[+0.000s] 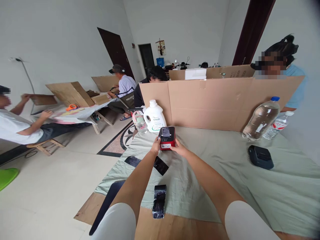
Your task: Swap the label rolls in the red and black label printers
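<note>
Left arm (138, 178) and right arm (210, 173) stretched forward, bare forearms converging; left hand (155, 146), right hand (181, 148) near each other, fingers (157, 140) bent inward.

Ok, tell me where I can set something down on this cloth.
Bare cloth lies between the right forearm and the dark device, and on that device's near side. It's crowded around the held red device: white jug behind, black strip nearer.

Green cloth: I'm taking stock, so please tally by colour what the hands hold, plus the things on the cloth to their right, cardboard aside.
Red and black: 1, device
Clear: 2, big bottle and small bottle
Dark: 1, boxy item
Total: 4
</note>
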Motion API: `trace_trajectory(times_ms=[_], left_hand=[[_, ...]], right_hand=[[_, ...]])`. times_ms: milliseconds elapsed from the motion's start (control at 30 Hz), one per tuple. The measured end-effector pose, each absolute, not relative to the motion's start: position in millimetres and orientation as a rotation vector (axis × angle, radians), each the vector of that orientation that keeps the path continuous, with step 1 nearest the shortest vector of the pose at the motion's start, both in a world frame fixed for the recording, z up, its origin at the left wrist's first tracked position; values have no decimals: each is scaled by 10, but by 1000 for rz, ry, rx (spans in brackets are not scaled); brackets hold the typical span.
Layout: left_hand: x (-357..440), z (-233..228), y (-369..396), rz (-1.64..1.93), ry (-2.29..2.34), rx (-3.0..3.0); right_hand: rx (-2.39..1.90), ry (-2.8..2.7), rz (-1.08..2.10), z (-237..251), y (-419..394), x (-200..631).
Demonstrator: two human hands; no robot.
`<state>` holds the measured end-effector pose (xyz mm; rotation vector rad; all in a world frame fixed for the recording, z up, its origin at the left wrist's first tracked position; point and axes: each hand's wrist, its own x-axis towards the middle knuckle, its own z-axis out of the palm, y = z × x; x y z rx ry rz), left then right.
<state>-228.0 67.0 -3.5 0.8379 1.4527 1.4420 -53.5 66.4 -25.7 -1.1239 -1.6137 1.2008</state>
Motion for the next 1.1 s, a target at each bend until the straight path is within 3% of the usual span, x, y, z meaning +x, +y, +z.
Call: trace_trajectory(times_ms=[100, 233, 333, 400, 533, 733, 867, 1100], left_hand=[[-2132, -12, 534, 1375, 1906, 913], [-1765, -35, 69, 1178, 2235, 1141], [-1445, -89, -372, 1082, 2132, 1444], [-1230, -148, -619, 1088, 1932, 1648], [-816, -304, -974, 989, 1594, 1880], [-462, -425, -1463, 491, 1182, 2259], [-491, -451, -1655, 311, 1061, 2414], [-546, -514, -1677, 346, 1054, 2464]], right_hand=[[-1292, -1705, 1105, -258, 512, -96], [-1611, -1724, 526, -187, 227, 962], [-1975, -1424, -19, -109, -26, 1895], [-2172, -1196, -213, -81, -173, 2428], [-2462, -970, -73, -127, -345, 3062], [-2495, -961, 131, -231, -346, 3235], [-2409, -923, 78, -177, -369, 3136], [-2045, -1328, 52, -131, -704, 2280]])
